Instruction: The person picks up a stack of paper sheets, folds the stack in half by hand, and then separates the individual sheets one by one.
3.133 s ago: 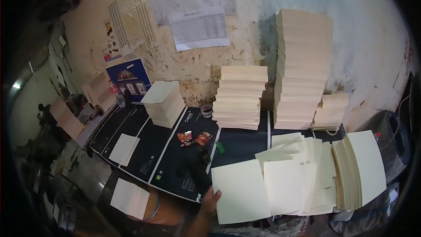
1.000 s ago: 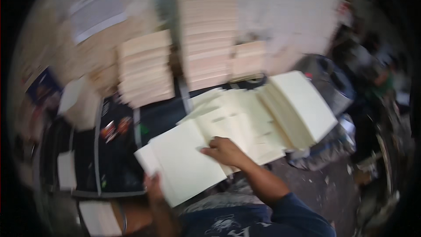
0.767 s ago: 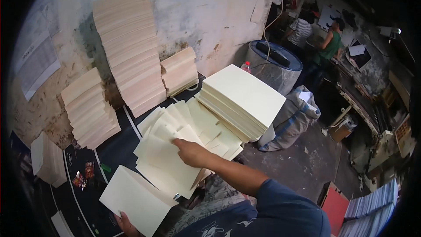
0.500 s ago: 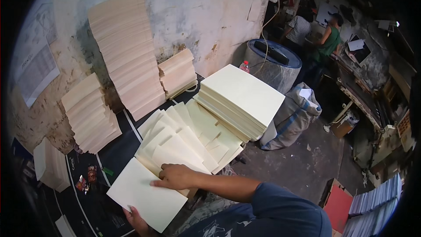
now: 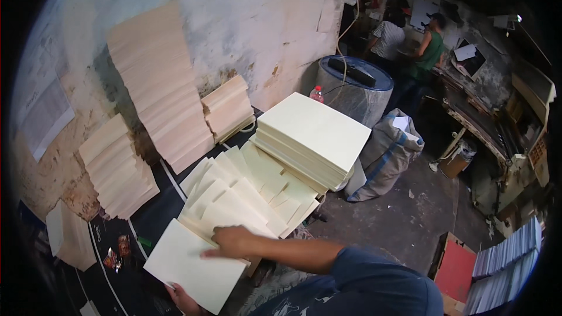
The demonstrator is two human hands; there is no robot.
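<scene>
**Mid-gather on the fanned cream sheets**

So here's where we are: our right hand (image 5: 234, 241) lies flat, fingers spread, on the near-left end of the fanned row of sheets (image 5: 252, 196), right where it meets the gathered bundle (image 5: 190, 263). Nothing pinched there that we can see, it's just pressing down. Our left hand (image 5: 182, 301) is under the near edge of that bundle, only partly showing, so we can't tell how its grip sits; it looks like it props the bundle from below.

The bundle lies at the near left of the dark bench (image 5: 155, 213), touching the fan. Far right of the fan sits a thick flat stack (image 5: 313, 137), with taller leaning piles (image 5: 161, 85) against the wall.

Our read is that we're in the collecting step, one sheet from each fanned pile onto the bundle. Next move probably calls for a light fingertip drag, so only the top sheet slides over, with the left hand keeping the bundle's edges square.
</scene>
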